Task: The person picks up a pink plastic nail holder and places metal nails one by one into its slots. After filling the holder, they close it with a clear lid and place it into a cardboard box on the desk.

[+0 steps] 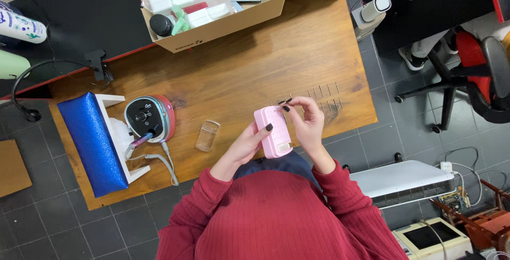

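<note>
Head view: we find the pink plastic case held above the desk edge, cradled from below in the left hand, fingers curled round its side. We judge it light, rigid, smooth; best held by its long edges. Right hand pinches a thin metal bit at the case's far end.

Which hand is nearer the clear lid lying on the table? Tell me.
Left. The left hand grips the pink case on the side facing the clear lid; the right hand is beyond the case, farther off.
</note>
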